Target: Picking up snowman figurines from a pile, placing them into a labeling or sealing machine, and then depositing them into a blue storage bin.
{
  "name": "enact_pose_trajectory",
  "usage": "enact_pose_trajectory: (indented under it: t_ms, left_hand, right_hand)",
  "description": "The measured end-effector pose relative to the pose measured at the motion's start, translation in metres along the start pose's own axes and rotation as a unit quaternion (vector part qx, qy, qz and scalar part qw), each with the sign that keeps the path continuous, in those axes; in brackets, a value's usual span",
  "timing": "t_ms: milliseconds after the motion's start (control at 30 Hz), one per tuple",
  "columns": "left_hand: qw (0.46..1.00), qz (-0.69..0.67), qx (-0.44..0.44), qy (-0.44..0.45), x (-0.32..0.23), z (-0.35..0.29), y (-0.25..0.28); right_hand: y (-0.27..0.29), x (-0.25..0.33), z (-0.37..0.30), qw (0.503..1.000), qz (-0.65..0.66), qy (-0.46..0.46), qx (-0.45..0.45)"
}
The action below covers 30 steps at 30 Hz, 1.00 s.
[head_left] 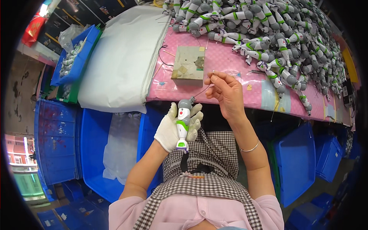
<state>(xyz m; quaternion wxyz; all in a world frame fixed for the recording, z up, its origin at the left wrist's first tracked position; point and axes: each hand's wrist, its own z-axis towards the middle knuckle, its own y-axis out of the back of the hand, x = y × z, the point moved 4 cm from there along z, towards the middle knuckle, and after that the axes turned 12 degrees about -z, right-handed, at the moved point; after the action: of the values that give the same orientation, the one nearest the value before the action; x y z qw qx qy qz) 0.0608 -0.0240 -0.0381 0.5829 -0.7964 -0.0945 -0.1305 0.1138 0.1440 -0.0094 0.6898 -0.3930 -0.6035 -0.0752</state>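
Observation:
My left hand, in a white glove, holds a white, green and grey toy limb. The limb stands nearly upright in the picture, with its round grey joint towards the table and its white-and-purple end towards me. From the grey joint a thin dark wire runs up to my bare right hand. Thumb and forefinger there pinch the wire's end near a small tip. Just left of these fingers, on the pink table covering, sits a metal box with a small opening in its right side.
Many similar toy limbs are heaped across the table's back and right. A white sheet covers the left part. Blue bins stand below the table edge on both sides. A blue crate with more parts is at far left.

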Motion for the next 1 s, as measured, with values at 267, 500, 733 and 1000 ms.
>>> enact_pose_trajectory:
  t_ms: [267,500,733,1000]
  left_hand:
    - [0.952,0.278,-0.082,-0.104,-0.001,0.013,-0.002]
    - [0.746,0.577,-0.136,-0.302,-0.032,0.031,-0.047]
    - [0.846,0.474,-0.096,-0.222,-0.052,0.04,-0.056]
    - [0.869,0.434,-0.072,-0.226,-0.063,0.049,-0.059]
  right_hand:
    - [0.03,-0.001,0.024,0.99,-0.138,-0.015,-0.037]
    - [0.025,0.001,0.062,0.831,-0.516,0.206,-0.041]
    - [0.016,0.012,0.08,0.8,-0.585,0.126,0.033]
    - [0.013,0.014,0.098,0.801,-0.594,0.007,0.079]
